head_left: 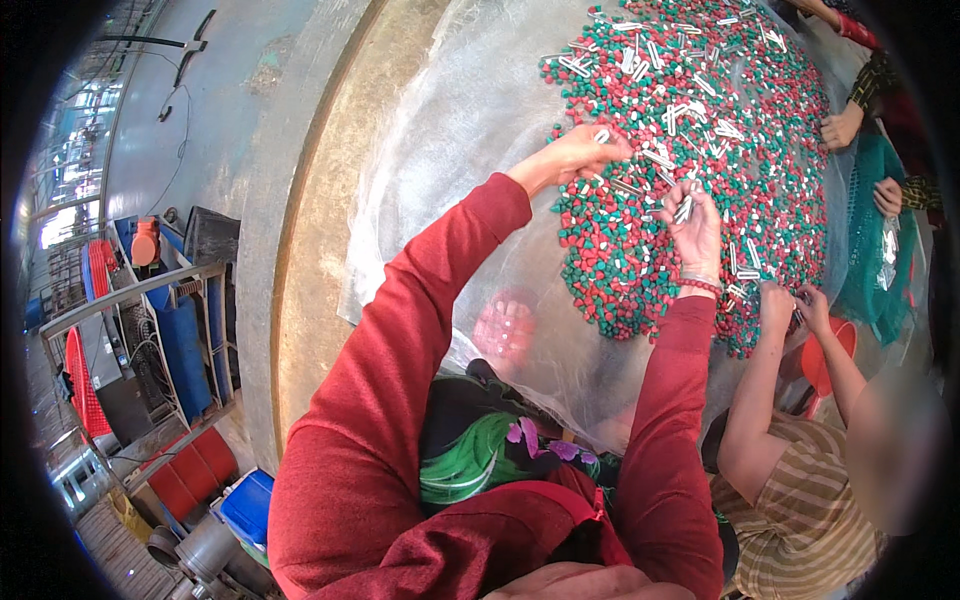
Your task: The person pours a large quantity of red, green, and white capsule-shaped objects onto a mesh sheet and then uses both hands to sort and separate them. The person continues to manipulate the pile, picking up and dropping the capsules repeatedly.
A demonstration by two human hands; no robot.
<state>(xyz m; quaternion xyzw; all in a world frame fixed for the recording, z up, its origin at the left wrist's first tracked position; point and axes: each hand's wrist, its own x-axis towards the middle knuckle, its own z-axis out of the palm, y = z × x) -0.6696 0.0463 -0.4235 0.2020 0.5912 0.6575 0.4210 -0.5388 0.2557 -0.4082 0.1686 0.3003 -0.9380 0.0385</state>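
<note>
A wide spread of small red, green and white pieces (610, 285) lies before me on clear plastic sheeting (420, 190). Slim silver strips with pale middles (704, 85) are scattered over it. At the spread's left edge, my left hand (575, 155) is closed, with a short white-and-silver strip (602, 136) showing between its fingers. My right hand (694, 235) is above the pieces, palm partly up, its fingers curled around a slim silver strip (684, 209). A red bead bracelet (699, 284) circles that wrist.
On my right a person in a striped shirt (800, 490) works with both hands at the spread's near edge. Other people's hands (842, 127) reach in at the far right, beside a green mesh basket (868, 235). A red basin (830, 355) stands near them. Machinery (180, 340) is at left.
</note>
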